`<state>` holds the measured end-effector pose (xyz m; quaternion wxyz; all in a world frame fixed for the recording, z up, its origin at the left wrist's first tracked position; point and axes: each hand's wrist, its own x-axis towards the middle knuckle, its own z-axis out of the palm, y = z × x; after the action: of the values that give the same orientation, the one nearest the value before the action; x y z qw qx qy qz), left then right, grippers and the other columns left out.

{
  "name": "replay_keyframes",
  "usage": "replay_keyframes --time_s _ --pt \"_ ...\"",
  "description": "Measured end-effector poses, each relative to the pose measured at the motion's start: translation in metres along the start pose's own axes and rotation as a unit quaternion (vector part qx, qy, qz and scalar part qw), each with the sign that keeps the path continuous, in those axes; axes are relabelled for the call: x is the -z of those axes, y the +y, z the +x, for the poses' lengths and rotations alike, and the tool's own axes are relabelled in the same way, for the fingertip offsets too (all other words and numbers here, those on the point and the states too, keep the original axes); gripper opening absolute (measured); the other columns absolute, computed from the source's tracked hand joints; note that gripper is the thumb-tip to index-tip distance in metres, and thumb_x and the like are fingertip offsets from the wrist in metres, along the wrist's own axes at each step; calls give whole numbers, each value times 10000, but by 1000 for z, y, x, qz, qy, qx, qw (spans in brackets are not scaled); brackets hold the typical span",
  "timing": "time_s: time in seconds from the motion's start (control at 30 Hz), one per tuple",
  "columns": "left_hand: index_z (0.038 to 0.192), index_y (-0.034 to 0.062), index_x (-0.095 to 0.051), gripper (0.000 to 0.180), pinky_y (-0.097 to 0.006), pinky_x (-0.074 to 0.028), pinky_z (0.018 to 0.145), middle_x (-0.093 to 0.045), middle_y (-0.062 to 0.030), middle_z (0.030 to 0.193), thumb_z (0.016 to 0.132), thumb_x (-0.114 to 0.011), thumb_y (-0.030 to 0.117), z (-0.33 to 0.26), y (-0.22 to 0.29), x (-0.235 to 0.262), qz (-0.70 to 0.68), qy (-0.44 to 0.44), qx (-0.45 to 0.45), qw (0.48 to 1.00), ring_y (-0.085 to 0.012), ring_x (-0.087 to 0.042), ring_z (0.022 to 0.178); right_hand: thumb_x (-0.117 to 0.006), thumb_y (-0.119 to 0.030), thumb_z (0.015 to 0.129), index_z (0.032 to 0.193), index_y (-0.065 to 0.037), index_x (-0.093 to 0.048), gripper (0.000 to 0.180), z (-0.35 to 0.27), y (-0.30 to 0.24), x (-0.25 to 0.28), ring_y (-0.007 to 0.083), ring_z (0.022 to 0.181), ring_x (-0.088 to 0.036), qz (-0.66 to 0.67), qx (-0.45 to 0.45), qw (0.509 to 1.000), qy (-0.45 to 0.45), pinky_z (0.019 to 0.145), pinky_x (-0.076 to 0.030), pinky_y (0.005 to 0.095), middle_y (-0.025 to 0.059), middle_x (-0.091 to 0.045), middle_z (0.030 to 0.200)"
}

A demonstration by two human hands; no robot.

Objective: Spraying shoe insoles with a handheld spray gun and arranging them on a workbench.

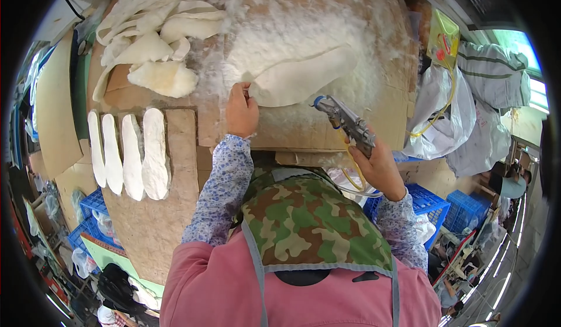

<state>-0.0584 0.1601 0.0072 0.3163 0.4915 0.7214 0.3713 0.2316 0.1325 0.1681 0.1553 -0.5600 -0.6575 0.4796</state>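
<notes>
A cream, sole-shaped piece of fleece (pixel 304 77) lies smooth side up on a thick patch of white fluff (pixel 248 46), slanting up to the right. My left hand (pixel 242 113) pinches its left end between thumb and fingers. In my right hand (pixel 381 170) is a metal spray gun (pixel 349 123) with a blue ring at its nozzle and a yellow hose hanging below. The nozzle points left, just below the fleece piece and apart from it. Whether the trigger is pressed, I cannot tell.
Cardboard (pixel 345 139) covers the table. A heap of cream fleece pieces (pixel 153 32) lies at the far left. Several white insoles (pixel 133 157) stand in a row on a brown board (pixel 182 146). To the right hang plastic bags (pixel 441 116); a blue crate (pixel 429 205) stands below.
</notes>
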Motion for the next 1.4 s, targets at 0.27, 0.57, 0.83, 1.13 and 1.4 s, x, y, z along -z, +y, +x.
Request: replay_keyframes --time_s 0.27,0.57,0.83,1.13,1.4 --pt "1123 -5 -521 322 -437 -471 788 -607 -184 967 802 -533 -22 -2 5 -4 24 3 -11 1000 -347 -598 880 -596 -26 881 1215 3 -502 347 -2 15 17 324 886 -653 12 14 999 43 787 -488 352 149 -679 990" --pt "1109 10 -544 312 -417 -489 722 -646 -163 878 798 -521 -12 3 21 -4 -21 6 13 1000 -321 -628 781 -610 -40 885 1196 -1 -528 325 5 32 49 253 829 -631 -36 12 994 107 761 -484 337 142 -677 989" --pt "1125 50 -590 345 -315 -471 651 -589 -80 816 795 -515 -15 -4 55 7 -80 31 -40 995 -197 -554 680 -639 -160 885 999 -14 -662 187 7 76 70 129 562 -500 -29 -92 969 229 516 -395 320 17 -562 651" --pt "1195 41 -541 330 -242 -483 751 -586 -7 1027 865 -514 52 -41 136 59 -505 -43 48 861 -81 -558 883 -548 -44 923 1283 39 -551 369 -5 30 71 13 482 -298 162 31 966 199 439 -208 206 -43 -503 670" --pt "1183 19 -535 359 -332 -516 835 -594 -79 1091 830 -474 9 -139 44 153 -466 252 137 837 -196 -588 995 -573 -73 916 1027 30 -568 152 23 26 45 34 499 -321 128 -66 977 157 462 -251 221 -3 -522 681"
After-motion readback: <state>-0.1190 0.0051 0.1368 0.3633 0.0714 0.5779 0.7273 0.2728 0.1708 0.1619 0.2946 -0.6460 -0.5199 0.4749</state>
